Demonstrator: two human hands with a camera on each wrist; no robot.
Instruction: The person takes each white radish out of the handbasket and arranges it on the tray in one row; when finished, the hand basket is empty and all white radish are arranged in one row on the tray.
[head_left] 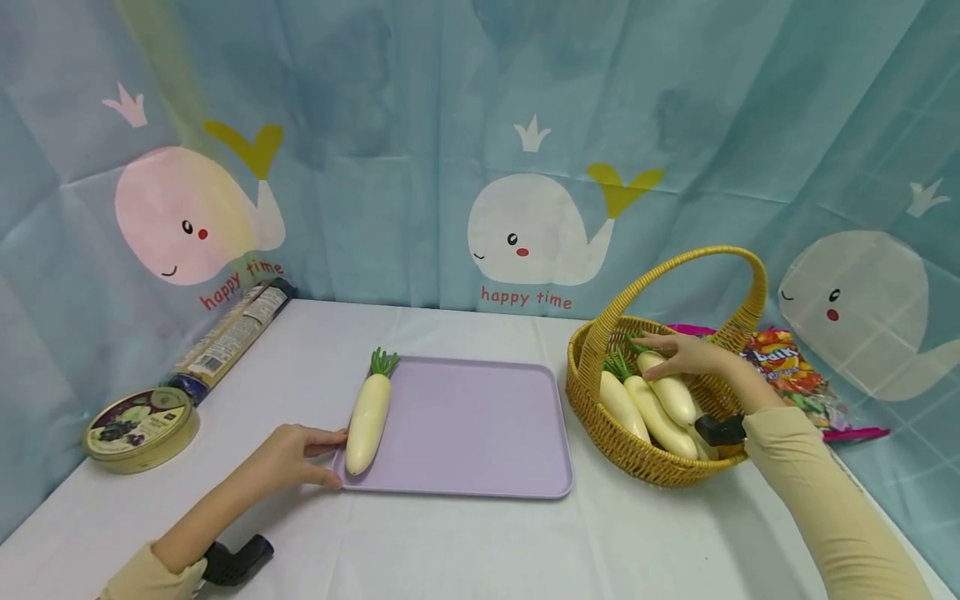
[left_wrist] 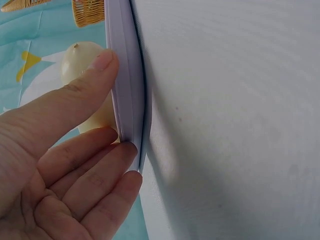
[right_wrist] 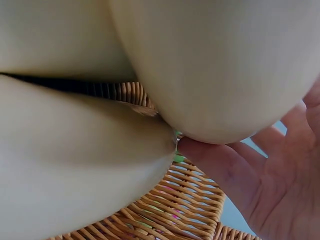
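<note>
My left hand (head_left: 294, 460) is at the left side of a lilac tray (head_left: 472, 425). Its thumb and fingertips touch the tray's rim (left_wrist: 127, 75) in the left wrist view. One white radish (head_left: 368, 421) with short green leaves lies along the tray's left edge, beside that hand. At the right, my right hand (head_left: 686, 354) reaches into a wicker basket (head_left: 637, 461) and grips the leafy end of another white radish (head_left: 670, 392). In the right wrist view, the thumb lies against this radish (right_wrist: 215, 65); its far side is hidden. More white radishes (head_left: 652, 417) lie beneath and beside it.
The basket's tall handle (head_left: 675, 262) arches over the radishes. Colourful snack bags (head_left: 787, 367) lie behind and right of the basket. At far left are a round tin (head_left: 138, 429) and a long packet (head_left: 232, 333). A whale-print curtain (head_left: 390, 167) hangs behind the white table.
</note>
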